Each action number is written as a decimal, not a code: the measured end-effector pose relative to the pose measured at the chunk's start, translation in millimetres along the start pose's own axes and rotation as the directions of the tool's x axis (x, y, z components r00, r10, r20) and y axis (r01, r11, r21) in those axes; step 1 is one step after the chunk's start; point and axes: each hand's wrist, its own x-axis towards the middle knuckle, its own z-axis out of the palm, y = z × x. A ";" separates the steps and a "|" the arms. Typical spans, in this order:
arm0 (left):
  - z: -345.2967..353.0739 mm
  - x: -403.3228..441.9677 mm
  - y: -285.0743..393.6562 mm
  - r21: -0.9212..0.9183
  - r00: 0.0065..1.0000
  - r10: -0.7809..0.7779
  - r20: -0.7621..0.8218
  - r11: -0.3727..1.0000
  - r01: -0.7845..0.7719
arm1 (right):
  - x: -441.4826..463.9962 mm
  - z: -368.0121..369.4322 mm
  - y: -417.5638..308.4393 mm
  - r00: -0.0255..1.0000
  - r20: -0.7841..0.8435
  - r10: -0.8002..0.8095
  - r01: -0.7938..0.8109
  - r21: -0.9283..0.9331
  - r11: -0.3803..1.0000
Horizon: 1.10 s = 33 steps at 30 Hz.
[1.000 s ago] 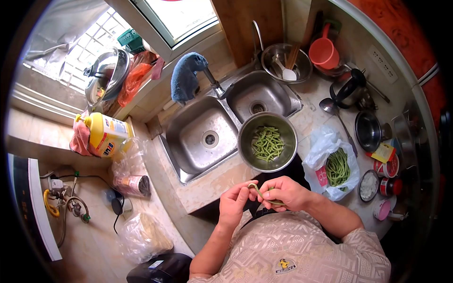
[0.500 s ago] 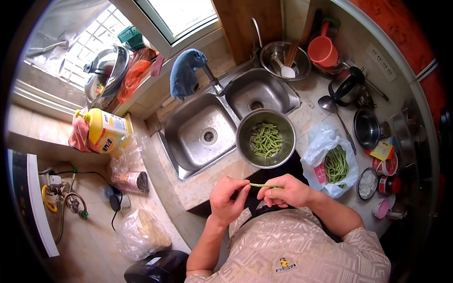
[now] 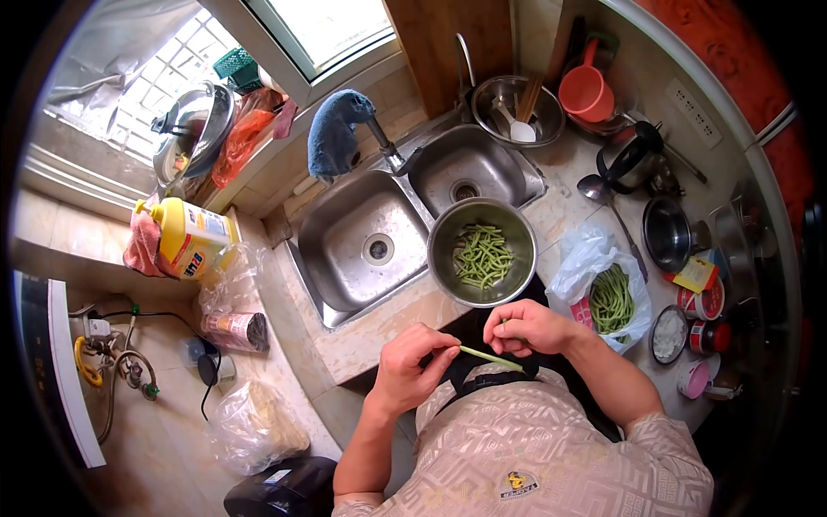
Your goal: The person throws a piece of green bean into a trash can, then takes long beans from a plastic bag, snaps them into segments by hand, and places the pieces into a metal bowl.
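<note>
My left hand (image 3: pixel 415 366) pinches one end of a long green bean (image 3: pixel 491 358), whose other end points right over my waist. Just above the bean, my right hand (image 3: pixel 527 329) is apart from it, fingers curled with the tips together; whether something small is between them cannot be made out. Beyond my hands a steel pot (image 3: pixel 437 250) holds short green bean pieces (image 3: pixel 482 257) at the counter's front edge. Right of it, a white plastic bag (image 3: pixel 568 274) lies open around whole green beans (image 3: pixel 611 300).
A double sink (image 3: pixel 340 314) lies behind the pot, with a blue cloth (image 3: pixel 334 138) over its faucet. A steel bowl of utensils (image 3: pixel 551 129), a ladle (image 3: pixel 593 187), a black bowl (image 3: pixel 666 234) and jars stand right. At left are a yellow bottle (image 3: pixel 194 234) and plastic bags (image 3: pixel 258 428).
My right hand has let go of the bean and moved up and right. The bean, straight between both hands before, now hangs out from my left hand alone, tilted down to the right.
</note>
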 end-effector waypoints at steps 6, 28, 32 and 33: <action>3.9 5.3 0.7 0.102 0.994 0.073 0.076 0.991 -0.081 | -8.2 11.0 -6.2 0.992 0.122 -0.029 0.038 -0.071 0.997; 39.5 9.5 -4.8 0.168 0.989 -0.017 -0.148 0.985 0.042 | 28.9 8.3 27.7 0.827 -0.516 -0.225 0.311 0.086 0.946; 40.7 0.7 -13.4 0.096 0.958 -0.108 -0.266 0.986 0.138 | 33.6 -23.9 25.8 0.884 -0.445 -0.146 0.370 0.472 0.800; 39.6 -1.6 -17.6 0.091 0.955 -0.114 -0.275 0.985 0.144 | 33.4 -25.9 19.2 0.888 -0.445 -0.112 0.349 0.495 0.796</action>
